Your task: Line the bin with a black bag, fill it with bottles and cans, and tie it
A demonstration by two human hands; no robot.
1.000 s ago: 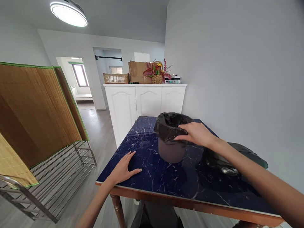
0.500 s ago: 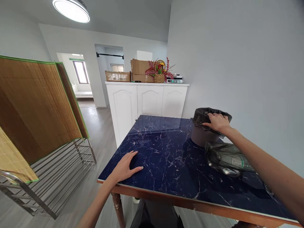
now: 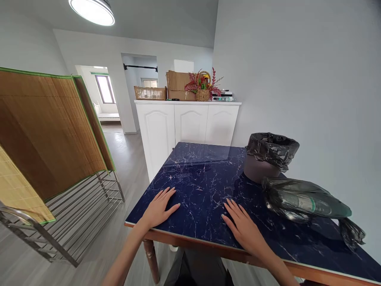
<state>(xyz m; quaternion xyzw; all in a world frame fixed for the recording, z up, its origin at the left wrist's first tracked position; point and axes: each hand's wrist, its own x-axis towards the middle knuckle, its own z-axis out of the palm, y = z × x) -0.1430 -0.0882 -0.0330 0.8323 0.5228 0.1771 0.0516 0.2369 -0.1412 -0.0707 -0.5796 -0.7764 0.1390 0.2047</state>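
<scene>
Dial: read from the table's middle, 12 o'clock at the far edge.
Left hand (image 3: 158, 210): at 8 o'clock, laid on the table (image 3: 202, 216); fingers nearly together, thumb spread, nothing held.
Right hand (image 3: 244, 230): near 6 o'clock, on the table; fingers slightly apart, nothing held.
Bin (image 3: 257, 169): upright at 2 o'clock, its black liner (image 3: 272, 150) folded over the rim.
Bag (image 3: 323, 206): on its side at 3 o'clock, a bottle (image 3: 305, 203) showing through; contact with the bin cannot be told.
Sound practice: palms low and relaxed, well apart from bin and bag; the bin's firm wall probably offers surer purchase than loose film, which may slip.
</scene>
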